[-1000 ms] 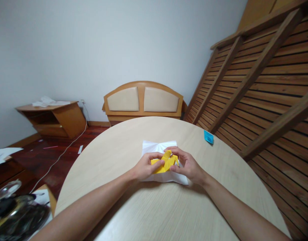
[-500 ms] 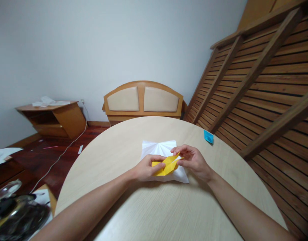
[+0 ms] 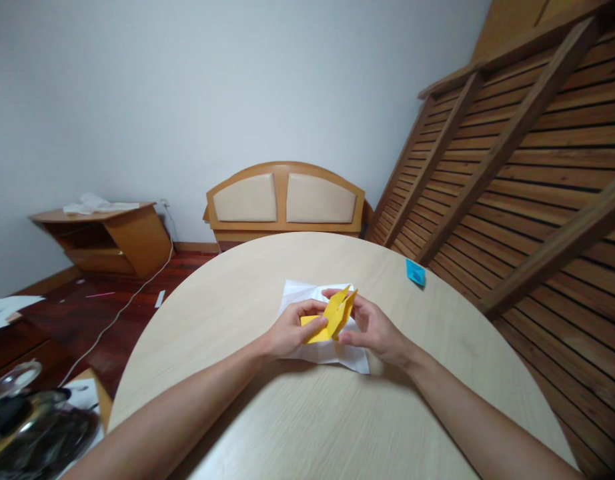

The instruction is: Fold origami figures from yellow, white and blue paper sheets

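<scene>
Head view, work: the left hand (image 3: 291, 331) and the right hand (image 3: 371, 330) meet over a folded yellow origami paper piece (image 3: 333, 316), held just above a creased white paper sheet (image 3: 351, 359) on the round pale wooden table (image 3: 307, 413).
Left hand: closed in a pinch on the piece's lower left part, thumb on top.
Right hand: fingers curled against the piece's right side, gripping it where 2 pointed flaps stand up and lean to the right.
Step in hand: by the look of it, a mid-fold shaping step, the flaps being raised or narrowed.
Next move calls for: probably a steady pinch from the left hand while the right presses a crease sharp along a flap edge.
Head view, surroundings: a small blue folded paper (image 3: 415, 272) lies well apart near the table's right rim; a tan padded wooden headboard (image 3: 286, 199) stands behind the table.
</scene>
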Tool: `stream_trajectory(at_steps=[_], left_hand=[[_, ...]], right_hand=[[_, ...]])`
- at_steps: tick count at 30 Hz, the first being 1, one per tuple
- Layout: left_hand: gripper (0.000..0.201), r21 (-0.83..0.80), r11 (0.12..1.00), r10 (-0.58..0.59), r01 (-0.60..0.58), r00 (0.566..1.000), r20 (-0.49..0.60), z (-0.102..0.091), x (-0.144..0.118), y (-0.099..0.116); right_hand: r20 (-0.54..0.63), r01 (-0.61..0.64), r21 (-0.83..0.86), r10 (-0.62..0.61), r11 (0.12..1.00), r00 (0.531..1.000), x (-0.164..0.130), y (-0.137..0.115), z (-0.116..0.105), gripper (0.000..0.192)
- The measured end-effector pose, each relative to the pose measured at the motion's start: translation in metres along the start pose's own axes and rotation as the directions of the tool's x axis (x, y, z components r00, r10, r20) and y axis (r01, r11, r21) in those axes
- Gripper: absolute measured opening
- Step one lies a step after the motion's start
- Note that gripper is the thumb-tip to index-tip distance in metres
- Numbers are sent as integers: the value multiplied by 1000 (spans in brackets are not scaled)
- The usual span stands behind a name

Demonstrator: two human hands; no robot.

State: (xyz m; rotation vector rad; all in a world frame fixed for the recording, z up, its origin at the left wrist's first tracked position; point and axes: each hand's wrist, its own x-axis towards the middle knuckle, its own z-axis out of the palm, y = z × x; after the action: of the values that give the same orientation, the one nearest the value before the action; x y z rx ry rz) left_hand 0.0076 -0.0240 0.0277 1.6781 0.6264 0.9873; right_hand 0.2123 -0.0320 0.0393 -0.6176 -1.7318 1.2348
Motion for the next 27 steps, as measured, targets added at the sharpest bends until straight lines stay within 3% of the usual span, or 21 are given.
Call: stream_trajectory(at_steps=[3,8,12,17,22,27], left_hand=[[44,-27,999,18,-20,998,-58,2,1,-1],[44,-1,997,69,-71,974,-217,4,4,-1],[45,32,997,80,-74,953,-291,7,3,-1],[41,-162,984,-96,67,980,-174,10,-2,-3],[43,-166,982,-107,87,987,-116,10,-2,-5],[51,-127,985,-131,120,988,-82,13,1,-12]], right_hand=[[36,-5,-93,8,996,999,0,4,7,63],[-129,-15,-67,6,998,992,3,11,18,42],[-171,-43,-26,38,999,985,3,15,19,39],[-137,-56,32,60,998,989,3,13,15,41],[-92,-34,92,43,995,995,1,3,16,40],[-201,-28,11,30,1000,979,3,9,15,26]])
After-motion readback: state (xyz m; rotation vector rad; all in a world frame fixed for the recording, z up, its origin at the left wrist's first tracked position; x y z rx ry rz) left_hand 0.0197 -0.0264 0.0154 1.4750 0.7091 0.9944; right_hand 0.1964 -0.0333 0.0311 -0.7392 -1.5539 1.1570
